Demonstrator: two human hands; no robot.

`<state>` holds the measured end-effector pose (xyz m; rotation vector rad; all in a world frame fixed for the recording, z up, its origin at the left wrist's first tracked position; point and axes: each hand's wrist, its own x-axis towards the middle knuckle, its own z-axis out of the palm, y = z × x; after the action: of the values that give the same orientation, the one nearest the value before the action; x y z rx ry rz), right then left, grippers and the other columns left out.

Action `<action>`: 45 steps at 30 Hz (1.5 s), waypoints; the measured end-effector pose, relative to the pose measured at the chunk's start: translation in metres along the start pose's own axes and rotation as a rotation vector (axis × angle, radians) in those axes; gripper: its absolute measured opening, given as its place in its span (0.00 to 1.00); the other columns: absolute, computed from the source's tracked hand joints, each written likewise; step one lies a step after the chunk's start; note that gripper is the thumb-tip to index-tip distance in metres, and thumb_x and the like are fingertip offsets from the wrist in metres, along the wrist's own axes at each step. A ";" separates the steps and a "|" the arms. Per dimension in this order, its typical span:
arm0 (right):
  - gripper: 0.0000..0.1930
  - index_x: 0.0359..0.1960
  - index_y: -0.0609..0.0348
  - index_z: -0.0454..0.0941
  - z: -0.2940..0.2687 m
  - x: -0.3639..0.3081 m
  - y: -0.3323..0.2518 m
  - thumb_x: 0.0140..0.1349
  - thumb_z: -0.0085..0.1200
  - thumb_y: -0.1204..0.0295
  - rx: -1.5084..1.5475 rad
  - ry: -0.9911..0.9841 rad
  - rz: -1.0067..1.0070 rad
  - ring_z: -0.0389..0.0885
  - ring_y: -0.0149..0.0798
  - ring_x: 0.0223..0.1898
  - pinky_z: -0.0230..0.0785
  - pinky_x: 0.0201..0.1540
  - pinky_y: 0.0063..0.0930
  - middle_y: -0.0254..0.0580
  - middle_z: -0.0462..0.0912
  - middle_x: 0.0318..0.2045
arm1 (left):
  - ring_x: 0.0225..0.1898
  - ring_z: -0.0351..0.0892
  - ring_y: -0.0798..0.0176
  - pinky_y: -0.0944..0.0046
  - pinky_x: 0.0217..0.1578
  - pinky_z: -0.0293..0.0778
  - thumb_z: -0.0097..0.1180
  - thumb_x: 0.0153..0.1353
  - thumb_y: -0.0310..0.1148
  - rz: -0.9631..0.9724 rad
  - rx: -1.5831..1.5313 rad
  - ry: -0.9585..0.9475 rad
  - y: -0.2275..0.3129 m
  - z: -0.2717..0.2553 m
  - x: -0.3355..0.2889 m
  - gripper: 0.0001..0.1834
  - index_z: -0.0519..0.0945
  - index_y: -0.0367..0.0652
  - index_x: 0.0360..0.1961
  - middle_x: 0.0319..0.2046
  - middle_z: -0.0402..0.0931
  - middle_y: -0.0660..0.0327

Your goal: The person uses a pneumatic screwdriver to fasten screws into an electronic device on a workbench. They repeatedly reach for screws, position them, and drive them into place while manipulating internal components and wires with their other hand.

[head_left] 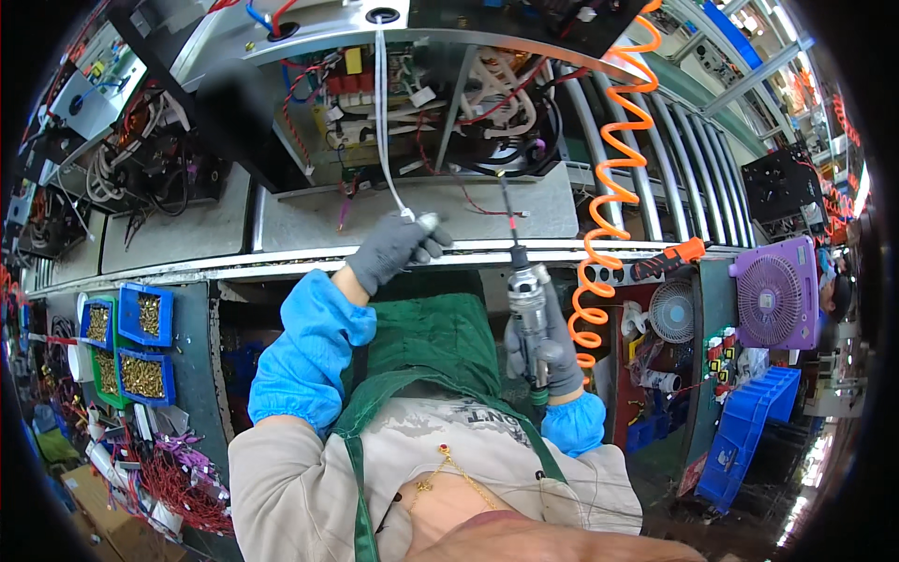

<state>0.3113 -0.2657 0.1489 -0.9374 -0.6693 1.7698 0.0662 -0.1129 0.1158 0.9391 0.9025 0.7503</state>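
Observation:
My left hand [389,251], in a grey glove, closes around the lower end of a white cable [382,122]. That cable hangs from a round black-rimmed hole in the top of an open metal cabinet [346,21]. My right hand [552,356], gloved too, is wrapped around a silver power screwdriver [528,304] held upright. Its long thin bit [509,208] points away from me toward the cabinet's open side, with a small brass-coloured piece at the tip. Inside the cabinet are a circuit board [393,75] and bundled white cables [501,94]. Thin red wires trail onto the plate below.
An orange coiled hose [618,169] hangs right of the screwdriver. Metal rollers [670,169] continue the line rightward. An orange-black handled tool [670,259] lies on the front rail. Blue bins [145,375] of brass screws stand left; a purple fan [775,290] stands right.

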 end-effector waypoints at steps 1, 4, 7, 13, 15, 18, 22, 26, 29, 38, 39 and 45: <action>0.60 0.72 0.37 0.41 -0.003 -0.002 -0.008 0.35 0.68 0.65 0.002 0.003 -0.048 0.76 0.33 0.20 0.74 0.20 0.23 0.43 0.76 0.29 | 0.22 0.72 0.74 0.74 0.22 0.69 0.47 0.67 0.36 0.012 0.078 -0.114 0.009 0.013 -0.001 0.15 0.75 0.38 0.49 0.27 0.77 0.64; 0.61 0.72 0.38 0.40 0.000 -0.005 -0.042 0.33 0.67 0.63 -0.071 0.057 -0.117 0.76 0.34 0.20 0.75 0.21 0.25 0.46 0.75 0.28 | 0.22 0.70 0.78 0.76 0.22 0.66 0.44 0.69 0.37 0.171 0.208 -0.118 0.073 0.061 -0.005 0.16 0.75 0.41 0.52 0.28 0.77 0.66; 0.61 0.72 0.39 0.40 -0.002 -0.002 -0.066 0.33 0.66 0.60 -0.145 0.049 -0.184 0.75 0.34 0.19 0.76 0.20 0.27 0.46 0.74 0.27 | 0.24 0.69 0.79 0.78 0.26 0.65 0.41 0.70 0.36 0.584 0.292 0.002 0.119 0.095 0.004 0.16 0.75 0.44 0.53 0.31 0.76 0.68; 0.58 0.72 0.40 0.41 0.005 0.005 -0.111 0.37 0.64 0.59 -0.156 -0.015 -0.322 0.74 0.35 0.18 0.75 0.20 0.27 0.46 0.74 0.26 | 0.23 0.68 0.77 0.75 0.23 0.67 0.42 0.69 0.36 0.728 0.589 -0.038 0.173 0.132 0.012 0.19 0.70 0.41 0.58 0.28 0.75 0.66; 0.56 0.72 0.40 0.41 0.009 0.013 -0.124 0.38 0.63 0.61 -0.150 -0.087 -0.367 0.74 0.35 0.17 0.75 0.20 0.27 0.46 0.74 0.25 | 0.22 0.68 0.76 0.74 0.23 0.68 0.42 0.69 0.35 0.733 0.519 -0.001 0.177 0.136 0.026 0.21 0.68 0.40 0.61 0.27 0.75 0.65; 0.53 0.72 0.42 0.43 0.017 0.015 -0.148 0.41 0.59 0.64 -0.191 -0.121 -0.331 0.74 0.34 0.17 0.74 0.18 0.26 0.47 0.74 0.26 | 0.23 0.71 0.73 0.72 0.24 0.70 0.43 0.67 0.34 0.711 0.597 0.069 0.191 0.142 0.043 0.24 0.64 0.38 0.63 0.25 0.76 0.63; 0.52 0.71 0.48 0.45 0.031 0.011 -0.181 0.41 0.58 0.67 -0.297 -0.101 -0.319 0.76 0.33 0.24 0.75 0.19 0.24 0.46 0.74 0.32 | 0.24 0.72 0.72 0.71 0.25 0.70 0.44 0.65 0.34 0.688 0.633 0.098 0.209 0.148 0.045 0.25 0.64 0.35 0.62 0.27 0.78 0.61; 0.49 0.71 0.48 0.48 0.037 0.013 -0.199 0.43 0.56 0.71 -0.328 -0.103 -0.375 0.76 0.32 0.28 0.75 0.20 0.23 0.45 0.72 0.37 | 0.25 0.72 0.72 0.71 0.26 0.70 0.44 0.65 0.34 0.648 0.595 0.132 0.209 0.154 0.045 0.21 0.69 0.35 0.57 0.27 0.78 0.61; 0.47 0.71 0.48 0.48 0.038 0.012 -0.207 0.44 0.54 0.74 -0.353 -0.085 -0.345 0.76 0.31 0.28 0.75 0.20 0.23 0.45 0.72 0.40 | 0.23 0.69 0.75 0.75 0.24 0.67 0.44 0.65 0.35 0.631 0.513 0.115 0.210 0.159 0.043 0.15 0.73 0.37 0.48 0.26 0.77 0.63; 0.47 0.71 0.48 0.49 0.037 0.007 -0.218 0.44 0.54 0.74 -0.521 -0.039 -0.285 0.76 0.31 0.27 0.74 0.20 0.23 0.45 0.72 0.41 | 0.19 0.64 0.79 0.79 0.17 0.61 0.42 0.67 0.33 0.546 0.275 0.034 0.215 0.159 0.054 0.08 0.73 0.42 0.40 0.25 0.76 0.65; 0.47 0.71 0.48 0.49 0.040 0.007 -0.220 0.44 0.54 0.74 -0.519 -0.050 -0.283 0.76 0.31 0.27 0.74 0.20 0.23 0.45 0.72 0.40 | 0.18 0.63 0.80 0.80 0.16 0.59 0.43 0.68 0.34 0.542 0.285 0.041 0.216 0.159 0.053 0.08 0.73 0.43 0.38 0.24 0.75 0.66; 0.46 0.71 0.49 0.50 0.043 0.004 -0.234 0.45 0.56 0.72 -0.575 -0.052 -0.210 0.76 0.30 0.27 0.72 0.20 0.22 0.42 0.73 0.35 | 0.18 0.64 0.79 0.78 0.17 0.62 0.43 0.68 0.34 0.572 0.328 0.093 0.216 0.157 0.060 0.10 0.73 0.42 0.43 0.23 0.74 0.65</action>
<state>0.3929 -0.1777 0.3544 -1.1495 -1.3029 1.4383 0.1999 -0.0291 0.3392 1.4954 0.8583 1.1585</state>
